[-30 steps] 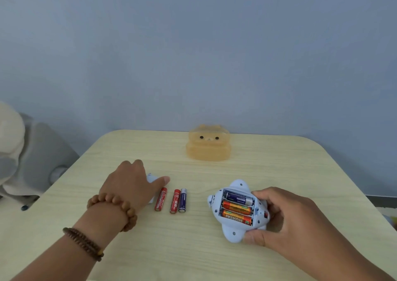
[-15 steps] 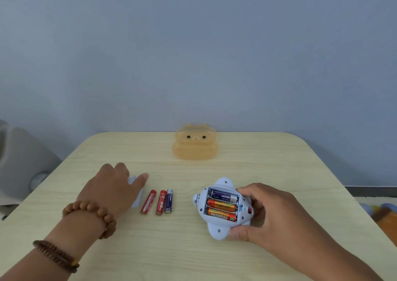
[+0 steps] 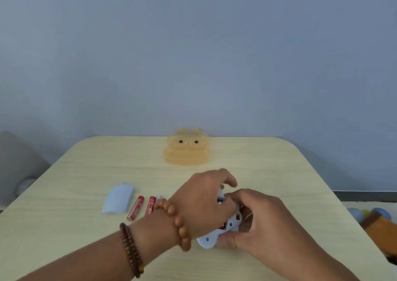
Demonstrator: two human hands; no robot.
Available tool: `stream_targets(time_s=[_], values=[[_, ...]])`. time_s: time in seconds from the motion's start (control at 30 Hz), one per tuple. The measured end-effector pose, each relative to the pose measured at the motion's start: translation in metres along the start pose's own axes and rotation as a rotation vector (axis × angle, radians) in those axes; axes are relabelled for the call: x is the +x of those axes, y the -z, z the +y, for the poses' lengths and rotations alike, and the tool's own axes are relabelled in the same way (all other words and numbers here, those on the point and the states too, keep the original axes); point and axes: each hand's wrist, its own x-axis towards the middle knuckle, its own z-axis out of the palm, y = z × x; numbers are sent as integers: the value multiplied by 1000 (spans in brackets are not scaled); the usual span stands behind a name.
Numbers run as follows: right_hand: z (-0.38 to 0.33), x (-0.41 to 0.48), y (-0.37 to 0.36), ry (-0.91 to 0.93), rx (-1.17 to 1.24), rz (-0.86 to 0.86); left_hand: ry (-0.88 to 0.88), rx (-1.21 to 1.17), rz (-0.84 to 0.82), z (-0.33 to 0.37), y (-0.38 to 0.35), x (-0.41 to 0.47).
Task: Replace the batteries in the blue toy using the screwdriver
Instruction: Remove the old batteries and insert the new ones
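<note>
The blue toy (image 3: pixel 211 237) lies upside down on the table, mostly covered by both hands. My right hand (image 3: pixel 257 220) grips its right side. My left hand (image 3: pixel 206 199) rests over the battery compartment with its fingers curled onto it; what they hold is hidden. The pale blue battery cover (image 3: pixel 119 199) lies flat to the left. Beside it lie two red batteries (image 3: pixel 135 208), and a third battery (image 3: pixel 159 197) is partly hidden behind my left wrist. No screwdriver is in sight.
An orange translucent box with a bear face (image 3: pixel 186 149) stands at the back middle of the wooden table (image 3: pixel 75 227). A grey chair (image 3: pixel 17 169) stands off the left edge. Coloured objects (image 3: pixel 373 218) lie on the floor to the right.
My left hand left the battery cover at the left and moved right onto the toy's battery compartment. The cover now lies uncovered. My right hand kept its hold on the toy.
</note>
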Motion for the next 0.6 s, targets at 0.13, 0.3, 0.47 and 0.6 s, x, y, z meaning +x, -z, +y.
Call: stream_targets(time_s=[0.13,0.3,0.47,0.6], values=[[2,1,-1,-15,15,1,-4,-99,-17,-3,-2,0],[4,3,-3,13,17,2,-20,-121,-82,-8,3,2],[7,5,-3,-12,18,-5,-45,-97,52,-21,21,18],[9,6,-4,-27,17,-20,4,326,111,-76,61,70]])
